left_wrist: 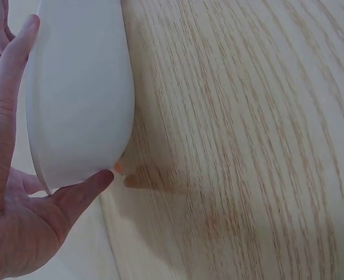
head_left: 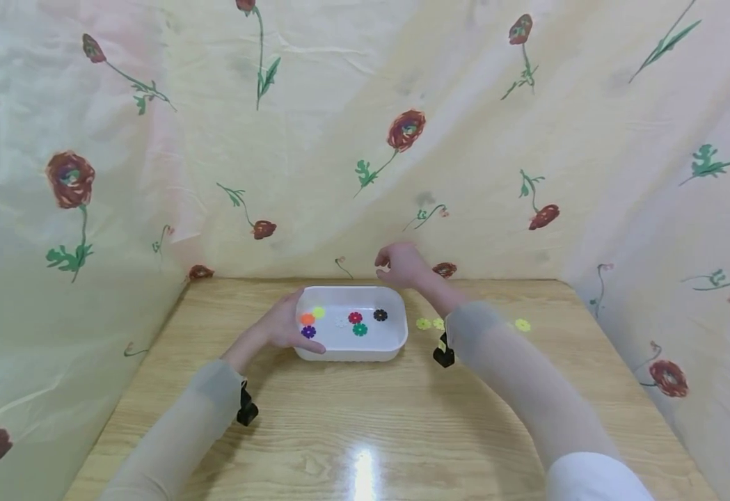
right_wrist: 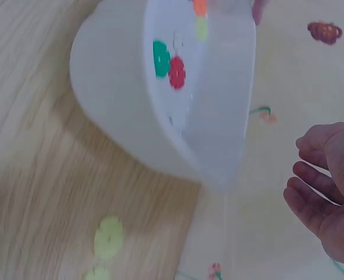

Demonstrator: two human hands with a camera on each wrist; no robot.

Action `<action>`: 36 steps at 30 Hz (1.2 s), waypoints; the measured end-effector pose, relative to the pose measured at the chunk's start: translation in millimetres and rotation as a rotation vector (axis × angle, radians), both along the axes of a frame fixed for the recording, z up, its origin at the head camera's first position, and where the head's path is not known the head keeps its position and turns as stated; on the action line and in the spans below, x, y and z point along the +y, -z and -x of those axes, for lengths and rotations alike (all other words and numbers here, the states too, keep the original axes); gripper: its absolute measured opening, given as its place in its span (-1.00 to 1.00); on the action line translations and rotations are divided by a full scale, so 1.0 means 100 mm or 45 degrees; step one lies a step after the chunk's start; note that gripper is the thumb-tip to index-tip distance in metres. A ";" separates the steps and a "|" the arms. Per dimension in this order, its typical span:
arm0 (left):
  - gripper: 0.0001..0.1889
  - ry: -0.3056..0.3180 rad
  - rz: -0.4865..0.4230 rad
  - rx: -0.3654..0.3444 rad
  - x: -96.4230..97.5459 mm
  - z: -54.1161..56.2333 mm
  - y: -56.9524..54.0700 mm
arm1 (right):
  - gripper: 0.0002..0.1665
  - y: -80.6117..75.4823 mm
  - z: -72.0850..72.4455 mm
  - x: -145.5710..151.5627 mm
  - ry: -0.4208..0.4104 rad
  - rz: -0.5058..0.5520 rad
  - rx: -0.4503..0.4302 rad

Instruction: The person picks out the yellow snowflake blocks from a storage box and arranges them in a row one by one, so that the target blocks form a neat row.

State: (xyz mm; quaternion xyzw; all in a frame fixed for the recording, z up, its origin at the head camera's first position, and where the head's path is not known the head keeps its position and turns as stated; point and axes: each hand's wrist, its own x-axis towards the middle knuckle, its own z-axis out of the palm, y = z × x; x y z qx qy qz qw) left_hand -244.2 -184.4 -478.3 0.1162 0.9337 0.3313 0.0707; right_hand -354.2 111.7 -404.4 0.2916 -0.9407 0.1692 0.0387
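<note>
A white plastic tub (head_left: 351,355) sits at the back middle of the wooden table. My left hand (head_left: 280,325) grips its left end, the thumb along the near side; the left wrist view shows the thumb pressed to the tub wall (left_wrist: 81,87). Inside lie flower-shaped discs: orange (head_left: 307,319), yellow (head_left: 319,312), purple (head_left: 308,332), red (head_left: 355,317), green (head_left: 360,329), black (head_left: 380,315) and a whitish one (head_left: 340,323). Above the tub's far right corner hovers my right hand (head_left: 404,266), fingers loosely bent, holding nothing in the right wrist view.
Yellow flower discs (head_left: 424,323) lie in a row on the table right of the tub, partly hidden by my right forearm. One more yellow disc (head_left: 522,325) shows beyond the sleeve. Flower-patterned cloth (head_left: 314,174) hangs behind and at both sides.
</note>
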 end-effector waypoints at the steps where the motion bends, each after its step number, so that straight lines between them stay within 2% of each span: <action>1: 0.50 0.000 0.002 -0.001 0.01 0.00 0.00 | -0.76 0.01 -0.01 -0.04 -0.006 -0.005 -0.002; 8: 0.53 -0.016 -0.003 -0.030 0.04 0.02 0.01 | -0.73 0.05 -0.07 -0.30 -0.074 -0.016 -0.008; 15: 0.57 -0.028 0.020 -0.050 0.03 0.03 0.01 | -0.70 0.10 -0.16 -0.53 -0.105 0.025 -0.085; 24: 0.52 -0.007 0.009 -0.035 0.01 0.02 0.03 | -0.70 0.23 -0.29 -0.75 -0.143 0.082 -0.148; 30: 0.52 -0.012 0.009 -0.031 -0.02 0.00 0.02 | -0.75 0.32 -0.31 -0.86 -0.158 0.097 -0.139; 36: 0.49 0.006 0.010 -0.018 -0.02 0.00 0.00 | -0.72 0.36 -0.32 -0.98 -0.181 0.071 -0.168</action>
